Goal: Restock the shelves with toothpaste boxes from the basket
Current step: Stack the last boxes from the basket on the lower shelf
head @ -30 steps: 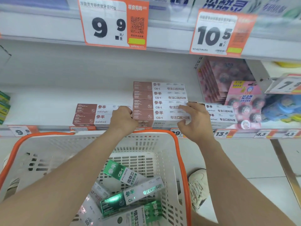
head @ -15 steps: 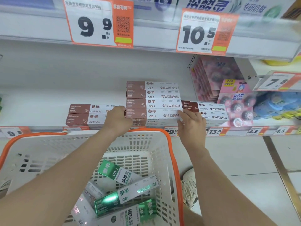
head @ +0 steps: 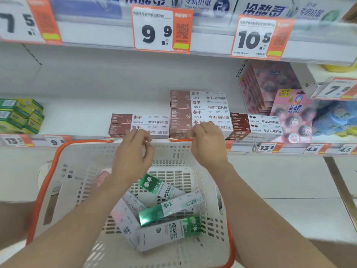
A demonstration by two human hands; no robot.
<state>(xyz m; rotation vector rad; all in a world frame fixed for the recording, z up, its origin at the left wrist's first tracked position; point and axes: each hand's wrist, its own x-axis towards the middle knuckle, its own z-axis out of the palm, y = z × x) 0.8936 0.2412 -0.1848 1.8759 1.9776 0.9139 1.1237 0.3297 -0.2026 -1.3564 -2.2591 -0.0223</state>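
The shelf [head: 77, 117] carries three stacks of brown-and-white toothpaste boxes. The middle stack [head: 200, 107] is the tallest, the left stack [head: 139, 122] and right stack [head: 257, 123] stand lower on either side of it. Below and in front is the basket [head: 77, 157], white with an orange rim. Green boxes [head: 170, 209] lie jumbled inside it, along with some pale ones. Pink packs [head: 289, 113] stand at the right end of the shelf, green cartons [head: 19, 115] at the left. The left hand [head: 133, 151] hangs over the basket's far rim, fingers loosely curled, grasping nothing. The right hand [head: 208, 144] is before the middle stack's base, fingers bent, released; whether it touches the stack I cannot tell.
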